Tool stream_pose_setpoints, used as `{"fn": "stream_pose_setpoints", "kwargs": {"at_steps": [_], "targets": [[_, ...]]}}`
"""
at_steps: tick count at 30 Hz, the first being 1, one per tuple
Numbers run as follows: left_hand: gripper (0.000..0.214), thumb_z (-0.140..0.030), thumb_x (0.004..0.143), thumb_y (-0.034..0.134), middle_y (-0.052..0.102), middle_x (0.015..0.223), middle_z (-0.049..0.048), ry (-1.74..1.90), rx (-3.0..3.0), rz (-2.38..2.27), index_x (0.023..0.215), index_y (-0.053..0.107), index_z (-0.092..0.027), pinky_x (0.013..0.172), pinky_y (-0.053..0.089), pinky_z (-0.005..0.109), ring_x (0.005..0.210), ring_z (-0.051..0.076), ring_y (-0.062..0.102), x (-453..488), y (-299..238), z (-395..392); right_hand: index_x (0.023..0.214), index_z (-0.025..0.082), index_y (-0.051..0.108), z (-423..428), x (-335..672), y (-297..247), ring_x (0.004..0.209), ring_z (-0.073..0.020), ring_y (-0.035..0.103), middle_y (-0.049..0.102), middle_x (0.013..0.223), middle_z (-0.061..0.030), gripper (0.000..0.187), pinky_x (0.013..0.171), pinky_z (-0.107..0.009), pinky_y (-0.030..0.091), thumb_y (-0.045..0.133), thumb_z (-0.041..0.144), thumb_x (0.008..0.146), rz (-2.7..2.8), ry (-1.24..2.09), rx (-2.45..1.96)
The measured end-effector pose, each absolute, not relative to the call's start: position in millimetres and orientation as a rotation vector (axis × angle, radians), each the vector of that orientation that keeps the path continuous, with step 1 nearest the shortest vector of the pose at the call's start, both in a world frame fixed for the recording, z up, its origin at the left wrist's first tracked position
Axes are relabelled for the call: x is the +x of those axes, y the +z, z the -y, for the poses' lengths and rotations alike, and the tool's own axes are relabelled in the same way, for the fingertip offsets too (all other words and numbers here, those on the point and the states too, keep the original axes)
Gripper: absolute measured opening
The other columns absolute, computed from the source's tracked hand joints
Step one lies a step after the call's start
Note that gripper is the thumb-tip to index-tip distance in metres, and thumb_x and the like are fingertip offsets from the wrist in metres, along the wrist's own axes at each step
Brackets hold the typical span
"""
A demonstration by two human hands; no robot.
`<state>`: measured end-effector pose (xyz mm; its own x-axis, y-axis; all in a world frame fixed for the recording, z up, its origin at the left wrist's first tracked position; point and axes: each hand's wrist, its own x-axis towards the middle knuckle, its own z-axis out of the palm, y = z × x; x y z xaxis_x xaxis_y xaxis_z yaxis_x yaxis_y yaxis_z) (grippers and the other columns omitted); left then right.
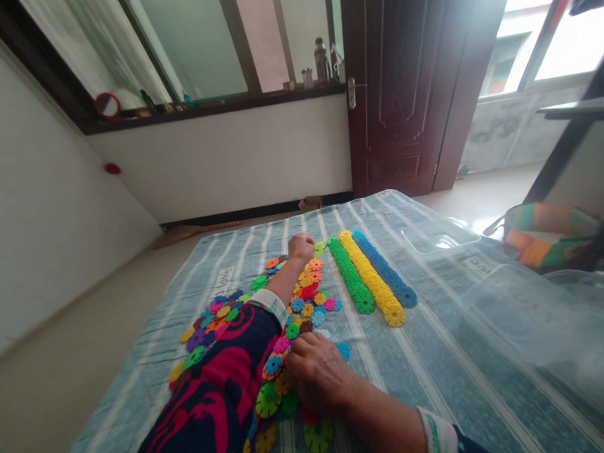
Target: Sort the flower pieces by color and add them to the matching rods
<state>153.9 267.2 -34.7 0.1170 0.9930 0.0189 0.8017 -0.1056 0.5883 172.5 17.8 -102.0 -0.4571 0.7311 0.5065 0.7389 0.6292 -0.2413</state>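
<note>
Two hands over loose plastic discs (303,307) on a striped bedspread (200,269): left hand (301,248) at 12 o'clock, curled into a fist, anything held hidden, nearer the green disc stick (350,275) running toward 11 o'clock; right hand (318,373) at 6 o'clock, curved over discs, hold unclear.

Left hand (301,248) closed in a fist at the 12 o'clock end of the loose plastic discs (303,307); right hand (318,372) palm down on them at 6 o'clock. Green row (350,275), yellow row (370,276) and blue row (384,267) of joined discs lie side by side at 2 o'clock, on striped cloth (220,263). Clear plastic box (508,309) at 3 o'clock.
</note>
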Motion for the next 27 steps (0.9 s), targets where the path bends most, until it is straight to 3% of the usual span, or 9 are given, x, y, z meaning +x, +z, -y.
{"fn": "stream_pose_setpoints", "kwargs": {"at_steps": [15,27], "targets": [[0.037,-0.036,0.092,0.063,0.06,0.124,0.0089,0.536,1.944,-1.803,0.124,0.058,-0.018,0.088,0.055,0.043,0.109,0.024,0.062,164,-48,-312,0.075,0.021,0.055,-20,164,-112,0.071,-0.018,0.052,0.059,0.074,-0.0006,0.015,0.06,-0.032,0.033,0.07,0.024,0.075,2.187,-0.036,-1.116],[0.036,-0.036,0.091,0.063,0.062,0.121,0.0083,0.479,1.882,-1.735,0.121,0.059,-0.017,0.087,0.055,0.042,0.106,0.024,0.063,169,-52,-323,0.076,0.022,0.052,-24,161,-119,0.072,-0.0169,0.052,0.059,0.076,-0.0007,0.02,0.06,-0.032,0.036,0.071,0.03,0.078,2.172,-0.039,-1.116]]}}
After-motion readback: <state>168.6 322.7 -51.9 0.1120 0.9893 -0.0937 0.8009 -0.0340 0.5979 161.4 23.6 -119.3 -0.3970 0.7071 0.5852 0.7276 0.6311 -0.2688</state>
